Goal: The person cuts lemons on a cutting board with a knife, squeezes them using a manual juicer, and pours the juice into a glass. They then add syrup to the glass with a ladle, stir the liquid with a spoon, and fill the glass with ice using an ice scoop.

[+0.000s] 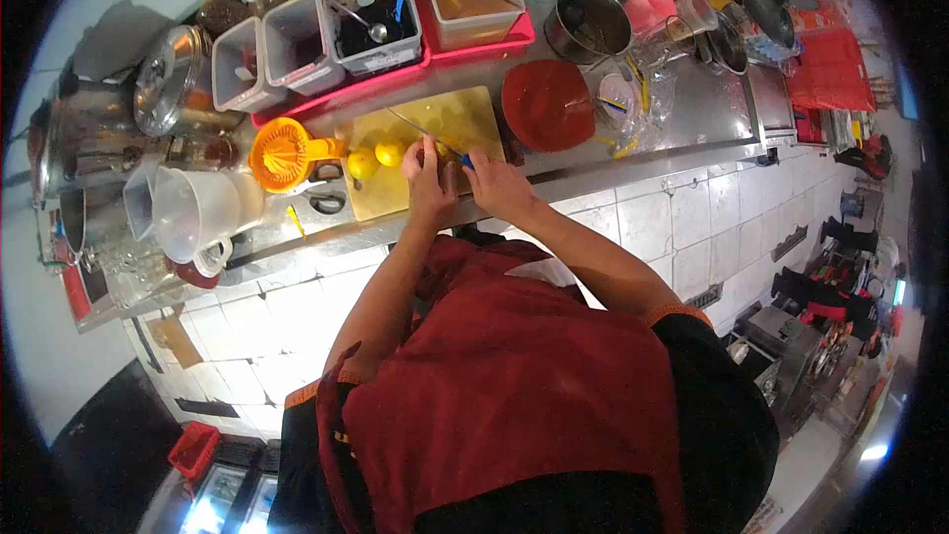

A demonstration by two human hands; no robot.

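On a yellowish cutting board [368, 196], my right hand [499, 186] is closed around the blue handle of a knife [409, 123], whose thin blade points up and left over the board. My left hand [431, 186] has its fingers pressed together beside the blade; what lies under them is mostly hidden, with a bit of yellow showing. Two yellow citrus fruits [362, 163] [390, 151] rest on the board just left of my left hand. An orange citrus juicer [284, 155] stands at the board's left edge.
A red bowl [547, 106] is right of the board, with a metal pot [588, 24] behind it. Plastic containers [301, 44] stand on a red tray [430, 57] at the back. Clear pitchers [193, 213] and black-handled scissors [326, 203] lie left. The steel counter edge [613, 174] runs in front.
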